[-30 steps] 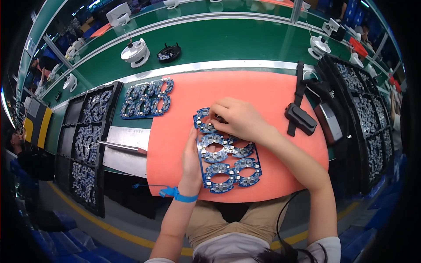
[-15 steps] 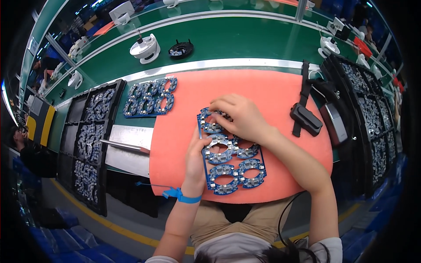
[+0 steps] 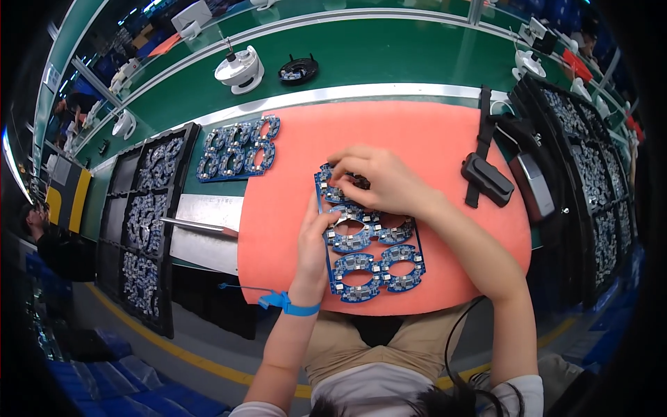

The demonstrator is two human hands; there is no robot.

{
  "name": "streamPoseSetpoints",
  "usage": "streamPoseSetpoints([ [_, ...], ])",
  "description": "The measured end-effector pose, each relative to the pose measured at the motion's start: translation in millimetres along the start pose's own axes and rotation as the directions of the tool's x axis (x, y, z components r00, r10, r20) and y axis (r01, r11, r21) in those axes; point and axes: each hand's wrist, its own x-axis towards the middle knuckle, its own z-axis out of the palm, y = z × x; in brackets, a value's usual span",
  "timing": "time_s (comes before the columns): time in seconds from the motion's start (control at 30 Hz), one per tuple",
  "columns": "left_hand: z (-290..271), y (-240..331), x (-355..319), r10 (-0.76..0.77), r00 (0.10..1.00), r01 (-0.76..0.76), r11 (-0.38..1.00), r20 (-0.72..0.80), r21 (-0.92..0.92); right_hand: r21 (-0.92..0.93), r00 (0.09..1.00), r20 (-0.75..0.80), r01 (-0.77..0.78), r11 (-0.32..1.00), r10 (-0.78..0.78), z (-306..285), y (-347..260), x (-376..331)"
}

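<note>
A blue circuit board panel (image 3: pixel 358 276) with several ring-shaped boards lies on the orange mat (image 3: pixel 278 243) in front of me. My left hand (image 3: pixel 313 247) grips the panel's left edge, thumb on top, with a blue strap (image 3: pixel 295 306) around its wrist. At the panel's far end, my right hand (image 3: pixel 389 182) is closed with bent fingers on one of the upper boards. Its palm and back cover part of the upper right ring, and the exact fingertip contact is hidden.
Another blue board panel (image 3: pixel 235 164) lies at the far left of the mat. Black divided trays (image 3: pixel 169 229) of boards stand left and right. A metal bar (image 3: pixel 199 226) rests on a metal plate (image 3: pixel 207 251). A strapped black device (image 3: pixel 488 182) sits on the mat's right.
The view has shifted slightly. My right fingers have curled a little more at the panel's far end, while my left hand keeps its hold on the left edge.
</note>
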Motion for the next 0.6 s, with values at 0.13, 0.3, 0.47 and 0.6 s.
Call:
streamPoseSetpoints([
  [0.13, 2, 3, -2, -0.025, 0.999, 0.027, 0.997, 0.027, -0.073, -0.145, 0.984, 0.082, 0.172, 0.974, -0.161, -4, 0, -5],
  [0.3, 3, 4, -2, -0.031, 1.0, 0.03, 0.997, -0.002, -0.071, -0.335, 0.981, 0.114, 0.187, 0.923, -0.158, 0, -8, -6],
  [0.47, 0, 2, 0, -0.005, 1.0, 0.006, 0.999, 0.02, -0.049, -0.259, 0.987, 0.09, -0.107, 0.96, 0.134, 4, -10, -4],
  [0.6, 8, 4, -3, -0.019, 0.999, 0.017, 0.998, -0.038, -0.062, -0.192, 0.982, -0.081, 0.151, 0.97, -0.169, 15, -6, -3],
])
